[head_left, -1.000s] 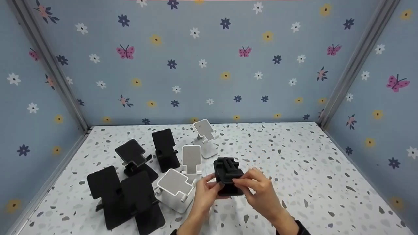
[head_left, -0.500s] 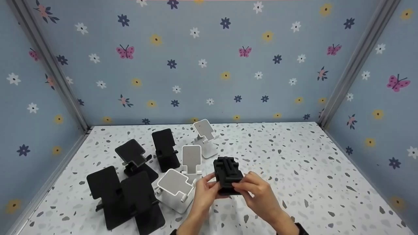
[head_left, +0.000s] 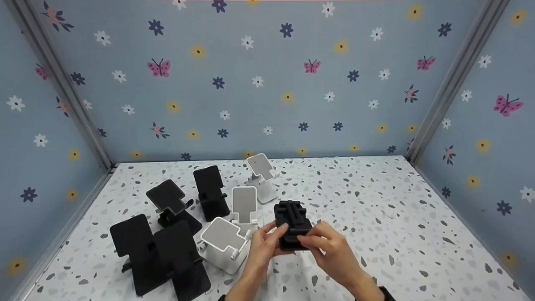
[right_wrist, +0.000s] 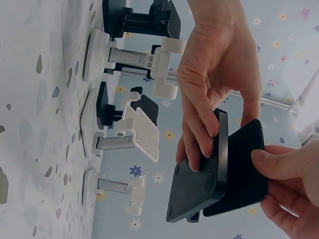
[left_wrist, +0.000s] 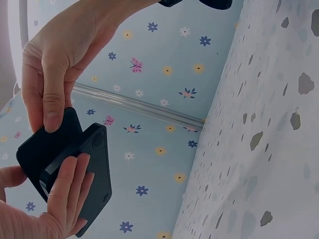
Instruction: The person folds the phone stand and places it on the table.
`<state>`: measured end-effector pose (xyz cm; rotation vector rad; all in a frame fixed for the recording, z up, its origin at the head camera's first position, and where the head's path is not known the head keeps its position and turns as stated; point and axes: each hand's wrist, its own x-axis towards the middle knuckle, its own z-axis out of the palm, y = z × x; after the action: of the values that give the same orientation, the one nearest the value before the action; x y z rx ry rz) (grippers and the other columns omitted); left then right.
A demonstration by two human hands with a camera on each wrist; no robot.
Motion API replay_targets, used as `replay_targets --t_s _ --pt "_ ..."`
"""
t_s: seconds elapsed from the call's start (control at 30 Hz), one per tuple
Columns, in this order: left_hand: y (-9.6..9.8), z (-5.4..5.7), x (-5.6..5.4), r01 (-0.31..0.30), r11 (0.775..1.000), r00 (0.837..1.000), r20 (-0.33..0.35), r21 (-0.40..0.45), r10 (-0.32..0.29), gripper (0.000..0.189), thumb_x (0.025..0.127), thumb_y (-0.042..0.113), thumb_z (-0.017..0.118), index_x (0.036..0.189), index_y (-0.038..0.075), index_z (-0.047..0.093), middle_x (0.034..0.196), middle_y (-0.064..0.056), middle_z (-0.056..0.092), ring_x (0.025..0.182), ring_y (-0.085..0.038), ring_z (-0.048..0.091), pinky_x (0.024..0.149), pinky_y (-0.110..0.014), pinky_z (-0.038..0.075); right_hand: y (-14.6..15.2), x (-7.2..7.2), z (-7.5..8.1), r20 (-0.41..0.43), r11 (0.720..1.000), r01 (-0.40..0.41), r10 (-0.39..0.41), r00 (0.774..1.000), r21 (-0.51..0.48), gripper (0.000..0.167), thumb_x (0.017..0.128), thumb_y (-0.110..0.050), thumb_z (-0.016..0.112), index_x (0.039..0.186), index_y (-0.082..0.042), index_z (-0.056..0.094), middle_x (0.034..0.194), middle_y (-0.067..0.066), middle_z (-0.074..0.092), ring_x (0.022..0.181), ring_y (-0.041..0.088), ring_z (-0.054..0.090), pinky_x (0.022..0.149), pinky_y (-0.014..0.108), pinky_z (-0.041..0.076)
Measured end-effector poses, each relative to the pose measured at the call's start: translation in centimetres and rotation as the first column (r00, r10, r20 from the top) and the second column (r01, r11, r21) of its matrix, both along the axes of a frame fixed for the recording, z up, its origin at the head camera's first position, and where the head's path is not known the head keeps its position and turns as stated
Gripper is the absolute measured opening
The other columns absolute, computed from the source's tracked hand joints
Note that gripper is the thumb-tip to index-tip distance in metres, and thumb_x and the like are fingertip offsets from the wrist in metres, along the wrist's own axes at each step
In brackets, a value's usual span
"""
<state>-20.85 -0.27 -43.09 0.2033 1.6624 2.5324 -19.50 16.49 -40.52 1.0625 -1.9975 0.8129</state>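
In the head view, a black phone stand [head_left: 292, 219] is held above the table, its plate folded down close over its base. My left hand [head_left: 261, 248] grips it from the left, thumb on its near side. From the right, my right hand [head_left: 334, 253] pinches the near edge of the plate. The left wrist view shows my left hand's fingers [left_wrist: 70, 191] flat along the base's underside and a wedge-shaped gap between base and plate. In the right wrist view, the base [right_wrist: 199, 186] has round feet, and my right thumb [right_wrist: 274, 164] lies on the plate [right_wrist: 244, 167].
Several unfolded black phone stands [head_left: 167, 196] stand at the left of the speckled table [head_left: 388, 217]. Three white phone stands [head_left: 223, 234] stand between them and my hands, the nearest close beside my left wrist. Flowered walls [head_left: 267, 83] enclose the back and sides.
The held stand's plate has swung down toward its base, pressed by my right fingers. My left thumb has shifted up onto the stand's side. The standing phone stands have stayed put.
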Motion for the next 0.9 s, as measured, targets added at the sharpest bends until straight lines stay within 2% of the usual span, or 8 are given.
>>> replay_targets --t_s 0.23,0.33,0.47,0.57,0.63,0.7,0.8,0.9 --pt "-0.1 0.7 0.2 0.014 1.000 0.999 0.049 0.003 -0.014 0.059 0.086 0.011 0.052 0.126 -0.021 0.023 0.094 -0.027 0.060 0.074 -0.026 0.064 0.064 -0.038 0.053 0.2 -0.2 -0.1 0.036 0.997 -0.041 0.044 0.998 -0.059 0.029 0.061 0.008 0.075 0.083 -0.010 0.068 0.078 -0.002 0.054 0.070 0.011 0.051 0.062 0.016 0.044" --pt "-0.1 0.8 0.2 0.025 0.999 0.998 0.049 0.021 -0.026 0.057 0.086 0.009 0.050 0.127 -0.020 0.023 0.095 -0.026 0.060 0.074 -0.026 0.064 0.064 -0.038 0.054 0.1 -0.1 0.7 0.072 0.989 -0.047 0.058 0.996 -0.140 0.027 0.062 0.008 0.074 0.082 -0.008 0.068 0.078 -0.001 0.057 0.069 0.012 0.054 0.062 0.016 0.046" --pt "-0.2 1.0 0.2 0.025 0.999 0.999 0.042 0.048 -0.027 0.057 0.086 0.009 0.050 0.127 -0.020 0.024 0.094 -0.025 0.061 0.075 -0.026 0.064 0.063 -0.037 0.054 -0.1 0.2 2.6 0.145 0.962 0.068 -0.029 0.989 -0.266 0.022 0.066 0.011 0.070 0.082 -0.003 0.066 0.075 0.002 0.060 0.065 0.012 0.056 0.058 0.019 0.048" --pt "-0.2 1.1 0.3 0.032 0.998 0.999 0.038 0.056 -0.034 0.056 0.085 0.008 0.050 0.127 -0.020 0.025 0.093 -0.024 0.061 0.076 -0.026 0.064 0.063 -0.037 0.054 -0.2 0.0 3.1 0.265 0.934 0.197 -0.117 0.957 -0.299 0.018 0.072 0.009 0.067 0.087 0.000 0.064 0.076 0.006 0.061 0.065 0.013 0.056 0.055 0.022 0.048" --pt "-0.1 1.2 0.4 0.042 0.998 0.998 0.034 0.055 -0.044 0.056 0.085 0.008 0.049 0.127 -0.019 0.025 0.094 -0.024 0.061 0.076 -0.026 0.064 0.063 -0.037 0.054 0.0 -0.4 2.9 0.380 0.923 0.242 -0.117 0.918 -0.300 0.018 0.076 0.006 0.064 0.093 0.003 0.061 0.080 0.009 0.061 0.068 0.016 0.057 0.054 0.025 0.049" --pt "-0.1 1.2 0.4 0.047 0.998 0.998 0.031 0.050 -0.049 0.057 0.085 0.009 0.049 0.128 -0.019 0.024 0.094 -0.024 0.061 0.075 -0.026 0.064 0.062 -0.037 0.054 0.4 -1.0 2.2 0.518 0.925 0.243 -0.061 0.853 -0.292 0.022 0.080 0.001 0.062 0.102 0.005 0.057 0.085 0.011 0.060 0.071 0.018 0.058 0.055 0.027 0.050" --pt "-0.2 1.2 0.5 0.047 0.998 0.998 0.035 0.037 -0.048 0.059 0.084 0.010 0.049 0.128 -0.019 0.022 0.094 -0.024 0.061 0.074 -0.025 0.064 0.061 -0.037 0.054 1.3 -2.1 0.9 0.695 0.942 0.182 0.071 0.715 -0.284 0.032 0.086 -0.005 0.056 0.113 0.011 0.049 0.090 0.015 0.059 0.073 0.019 0.060 0.057 0.028 0.052" --pt "-0.2 1.3 0.5 0.047 0.998 0.998 0.039 0.036 -0.048 0.060 0.084 0.010 0.050 0.129 -0.019 0.022 0.094 -0.024 0.061 0.073 -0.025 0.064 0.061 -0.036 0.054 2.0 -2.9 -0.1 0.813 0.951 0.115 0.180 0.554 -0.288 0.042 0.090 -0.012 0.051 0.120 0.015 0.040 0.092 0.017 0.059 0.074 0.017 0.060 0.060 0.029 0.053"
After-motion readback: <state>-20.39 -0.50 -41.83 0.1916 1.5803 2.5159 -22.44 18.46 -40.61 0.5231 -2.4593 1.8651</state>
